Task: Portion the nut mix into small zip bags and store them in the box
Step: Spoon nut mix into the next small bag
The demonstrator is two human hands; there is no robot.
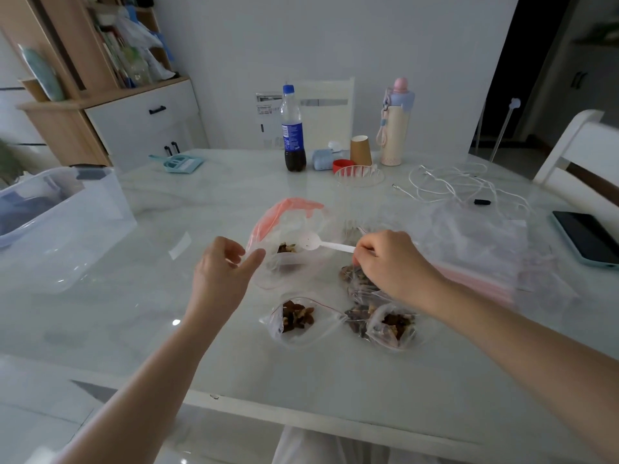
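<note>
A large clear bag with a pink zip strip (284, 216) stands open at the table's middle, nut mix (286, 248) showing inside. My left hand (222, 272) pinches its near left edge between thumb and fingers. My right hand (388, 259) grips the handle of a white plastic spoon (321, 243), whose bowl sits at the bag's mouth. In front lie several small zip bags with nuts, among them one (298, 318) at the left and one (393, 324) at the right. A clear plastic box (63, 229) stands at the left.
A stack of empty zip bags (475, 249) lies right of my right hand. A phone (589, 237), a white cable (452, 182), a cola bottle (294, 128), a paper cup (360, 150), a flask (397, 123) and a small clear bowl (360, 175) sit further back.
</note>
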